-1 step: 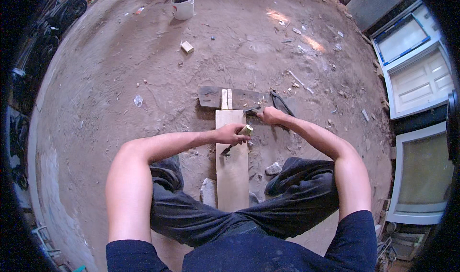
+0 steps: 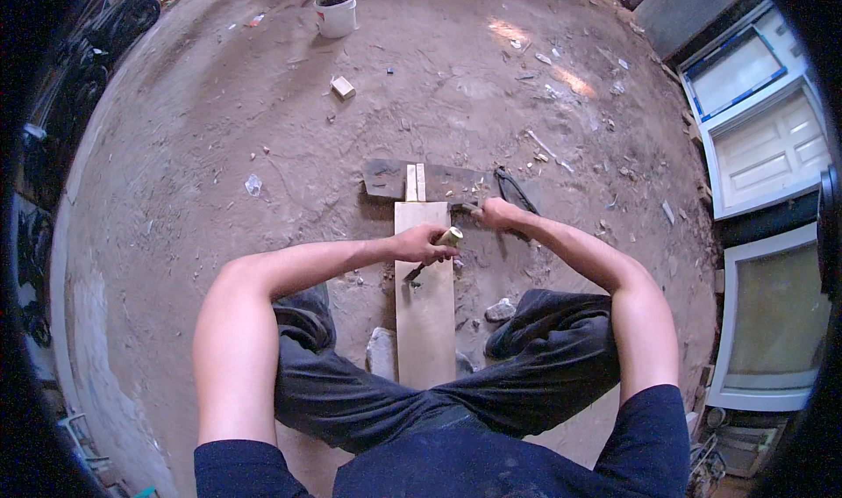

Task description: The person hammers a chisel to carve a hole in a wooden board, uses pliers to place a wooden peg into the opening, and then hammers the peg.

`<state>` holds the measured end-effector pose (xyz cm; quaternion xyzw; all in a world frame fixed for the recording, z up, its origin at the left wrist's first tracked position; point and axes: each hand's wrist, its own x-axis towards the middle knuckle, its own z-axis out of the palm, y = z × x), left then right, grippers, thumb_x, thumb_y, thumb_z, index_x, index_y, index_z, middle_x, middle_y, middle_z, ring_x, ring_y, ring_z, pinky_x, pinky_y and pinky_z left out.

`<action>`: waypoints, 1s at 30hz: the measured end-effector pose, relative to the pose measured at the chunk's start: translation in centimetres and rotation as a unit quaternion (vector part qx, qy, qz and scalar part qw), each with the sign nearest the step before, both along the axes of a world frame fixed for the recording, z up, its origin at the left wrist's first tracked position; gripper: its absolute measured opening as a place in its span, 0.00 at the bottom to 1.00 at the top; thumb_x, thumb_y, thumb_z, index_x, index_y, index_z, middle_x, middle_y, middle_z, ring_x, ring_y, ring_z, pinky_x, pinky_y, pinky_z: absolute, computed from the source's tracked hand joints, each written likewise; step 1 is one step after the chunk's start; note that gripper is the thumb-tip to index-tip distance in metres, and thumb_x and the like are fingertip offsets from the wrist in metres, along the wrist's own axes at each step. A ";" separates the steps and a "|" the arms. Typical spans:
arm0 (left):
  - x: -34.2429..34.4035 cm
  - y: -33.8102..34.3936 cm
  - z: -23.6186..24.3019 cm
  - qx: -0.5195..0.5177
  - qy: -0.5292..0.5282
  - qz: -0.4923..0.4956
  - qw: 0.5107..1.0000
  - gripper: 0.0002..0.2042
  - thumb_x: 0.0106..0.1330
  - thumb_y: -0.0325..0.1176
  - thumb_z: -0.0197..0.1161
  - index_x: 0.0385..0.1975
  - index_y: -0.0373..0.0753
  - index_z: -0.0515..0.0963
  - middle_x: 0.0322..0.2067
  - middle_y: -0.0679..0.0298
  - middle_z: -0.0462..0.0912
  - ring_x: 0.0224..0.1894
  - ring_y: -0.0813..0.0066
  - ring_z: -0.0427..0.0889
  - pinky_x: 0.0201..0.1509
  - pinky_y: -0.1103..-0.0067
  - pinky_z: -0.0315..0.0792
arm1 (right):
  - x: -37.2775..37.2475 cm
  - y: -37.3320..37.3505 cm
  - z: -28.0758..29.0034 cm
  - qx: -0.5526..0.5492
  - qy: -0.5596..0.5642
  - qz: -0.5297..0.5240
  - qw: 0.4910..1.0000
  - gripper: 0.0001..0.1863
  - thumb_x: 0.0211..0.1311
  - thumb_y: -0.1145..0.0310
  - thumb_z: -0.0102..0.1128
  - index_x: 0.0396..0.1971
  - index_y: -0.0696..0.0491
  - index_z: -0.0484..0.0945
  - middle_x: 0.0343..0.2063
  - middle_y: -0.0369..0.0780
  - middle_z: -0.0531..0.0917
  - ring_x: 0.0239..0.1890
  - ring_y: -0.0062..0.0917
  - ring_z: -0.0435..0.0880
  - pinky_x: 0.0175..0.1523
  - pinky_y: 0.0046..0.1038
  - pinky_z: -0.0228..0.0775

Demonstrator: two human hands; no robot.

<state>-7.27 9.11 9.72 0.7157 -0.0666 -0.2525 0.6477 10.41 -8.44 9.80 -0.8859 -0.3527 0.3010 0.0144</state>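
Observation:
My left hand (image 2: pixel 423 245) is closed around the handle of a chisel (image 2: pixel 451 237). The chisel tilts over a pale wooden board (image 2: pixel 425 331), its dark blade tip at a small dark notch in the face. In my right hand (image 2: pixel 498 213) is a hammer (image 2: pixel 468 208), fingers wrapped round its handle; its dark head is beside the board's far right edge, apart from the chisel. The board runs away from me between my bent legs. Two narrow pale wood strips (image 2: pixel 415 182) stick out past its far end, over a flat grey-brown plate (image 2: pixel 386 179).
A dark two-armed tool (image 2: pixel 516 191) lies right of the plate. Stones (image 2: pixel 501 310) flank the board. A small pale block (image 2: pixel 343 86) and scraps dot the dirt floor; a white bucket (image 2: pixel 336 15) stands far off. White framed panels (image 2: pixel 765 318) line the right side.
My right hand and the hammer have shifted very slightly right and toward me. My left hand and the chisel look unmoved.

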 end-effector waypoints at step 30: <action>1.6 3.6 2.5 0.041 -0.173 0.059 0.982 0.13 0.64 0.36 0.62 0.43 0.38 0.71 0.34 0.64 0.79 0.41 0.78 0.77 0.48 0.75 0.71 | -2.5 1.1 2.9 0.097 0.038 0.084 0.991 0.17 0.57 0.62 0.57 0.42 0.54 0.67 0.34 0.52 0.79 0.41 0.47 0.78 0.43 0.44 0.69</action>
